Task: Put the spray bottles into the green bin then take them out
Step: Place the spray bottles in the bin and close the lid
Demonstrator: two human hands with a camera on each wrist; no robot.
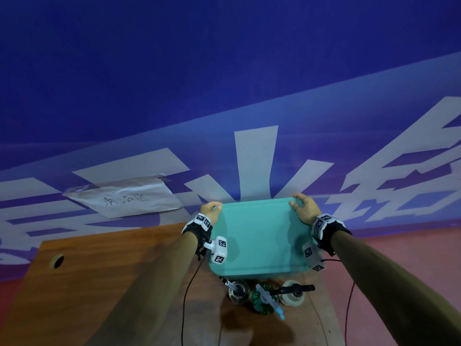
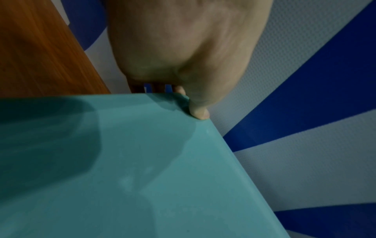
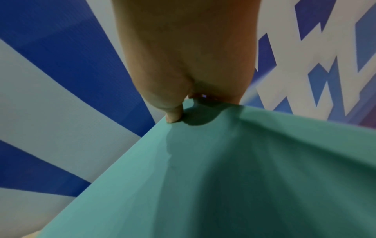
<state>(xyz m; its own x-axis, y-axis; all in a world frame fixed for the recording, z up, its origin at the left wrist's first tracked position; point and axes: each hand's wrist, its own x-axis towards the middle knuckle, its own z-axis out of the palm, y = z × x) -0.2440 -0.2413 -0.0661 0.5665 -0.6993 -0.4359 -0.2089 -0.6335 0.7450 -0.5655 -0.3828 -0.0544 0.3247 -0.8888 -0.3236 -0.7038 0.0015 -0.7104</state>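
Observation:
I hold the green bin (image 1: pixel 259 236) tipped, its flat underside facing me, above the far end of the table. My left hand (image 1: pixel 212 209) grips its far left corner and my right hand (image 1: pixel 303 207) its far right corner. The left wrist view shows the left hand (image 2: pixel 183 64) with its thumb on the bin (image 2: pixel 142 161) and the fingers curled behind the edge. The right hand (image 3: pixel 187 56) holds the bin (image 3: pixel 223 177) the same way. Three spray bottles stand on the table just below the bin's near edge: a clear one (image 1: pixel 238 292), a green one (image 1: pixel 264 298) and a pale one with a black sprayer (image 1: pixel 294 293).
The wooden table (image 1: pixel 99 283) has a round cable hole (image 1: pixel 57 261) at its left. A handwritten paper sheet (image 1: pixel 124 198) is taped to the blue and white banner (image 1: pixel 224 83) behind. Red floor (image 1: pixel 399 258) lies to the right. Thin black cables (image 1: pixel 185 295) hang from both wrists.

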